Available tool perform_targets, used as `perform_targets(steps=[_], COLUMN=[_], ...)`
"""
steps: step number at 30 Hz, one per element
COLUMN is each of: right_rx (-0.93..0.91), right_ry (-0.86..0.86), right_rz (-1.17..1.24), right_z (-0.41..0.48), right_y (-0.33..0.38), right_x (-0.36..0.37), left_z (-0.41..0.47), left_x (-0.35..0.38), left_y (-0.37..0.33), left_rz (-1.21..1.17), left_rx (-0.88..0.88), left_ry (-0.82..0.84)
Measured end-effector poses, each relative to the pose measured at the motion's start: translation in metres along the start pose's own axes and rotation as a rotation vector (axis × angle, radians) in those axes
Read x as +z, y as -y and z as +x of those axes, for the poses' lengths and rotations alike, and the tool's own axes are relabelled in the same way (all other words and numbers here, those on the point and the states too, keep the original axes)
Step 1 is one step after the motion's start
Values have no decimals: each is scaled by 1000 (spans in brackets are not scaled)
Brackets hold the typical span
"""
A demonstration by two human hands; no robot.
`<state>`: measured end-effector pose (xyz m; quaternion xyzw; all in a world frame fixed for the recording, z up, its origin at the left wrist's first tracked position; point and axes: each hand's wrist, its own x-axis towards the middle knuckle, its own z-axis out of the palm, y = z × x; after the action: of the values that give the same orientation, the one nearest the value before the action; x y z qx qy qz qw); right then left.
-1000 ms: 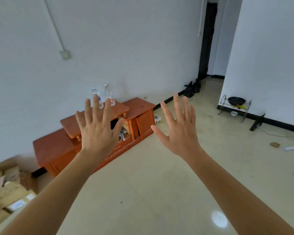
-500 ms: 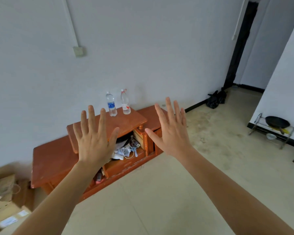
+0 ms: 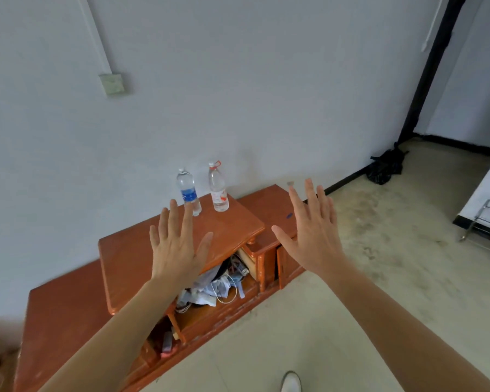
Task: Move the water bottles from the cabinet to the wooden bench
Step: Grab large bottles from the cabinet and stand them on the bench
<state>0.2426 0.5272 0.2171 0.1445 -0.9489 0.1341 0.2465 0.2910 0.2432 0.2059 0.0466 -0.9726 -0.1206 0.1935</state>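
Note:
Two clear water bottles stand upright on the raised top of a low orange-brown wooden cabinet (image 3: 232, 224) against the white wall. The blue-label bottle (image 3: 188, 190) is on the left, the red-label bottle (image 3: 217, 188) with a red cap ring on the right. My left hand (image 3: 176, 247) is held out flat with fingers spread, its fingertips just below the blue-label bottle. My right hand (image 3: 311, 230) is also spread and empty, to the right of the bottles over the cabinet's lower right section. Neither hand touches a bottle.
Cables and papers (image 3: 218, 284) fill the cabinet's open shelf. A black bag (image 3: 385, 168) lies by the wall near a dark doorway at the right. A metal rack (image 3: 481, 222) stands at the right edge. Cardboard sits at the lower left. A white shoe (image 3: 291, 381) shows below.
The view has come closer to the cabinet and the bottles look larger. Both hands stay spread and empty, now reaching nearer the bottles.

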Motion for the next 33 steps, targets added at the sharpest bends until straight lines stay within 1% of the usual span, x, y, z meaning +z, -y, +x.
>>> perform_targets(steps=[5,7,9,12,14,16,19,20,26,30,33], right_rx=[26,40,7,-27,-48,-111,-157,-145,-122,-106,-168], right_ry=[96,155,183,229,260,296,374,420,537,547,537], right_rz=[46,73,101,131,153,152,103,83,60,146,101], right_z=[104,154,217,288,319,349,390,396,468,517,541], right_y=[-38,-46,-48,-40,-30,-21,-10,-6,30,55,54], right_x=[93,123,152,188,212,244,298,316,409,464,499], left_z=[111,158,210,259,278,302,340,349,389,403,412], left_x=[69,82,92,103,115,133,166,179,247,291,316], left_y=[30,38,50,70,87,109,143,154,202,214,208], left_rz=[62,59,46,19,-5,-6,-29,-47,-105,-122,-187], left_rx=[-51,-98,-154,-223,-268,-297,-346,-350,-354,-368,-316], left_ry=[111,141,137,141,139,138,185,232,349,504,614])
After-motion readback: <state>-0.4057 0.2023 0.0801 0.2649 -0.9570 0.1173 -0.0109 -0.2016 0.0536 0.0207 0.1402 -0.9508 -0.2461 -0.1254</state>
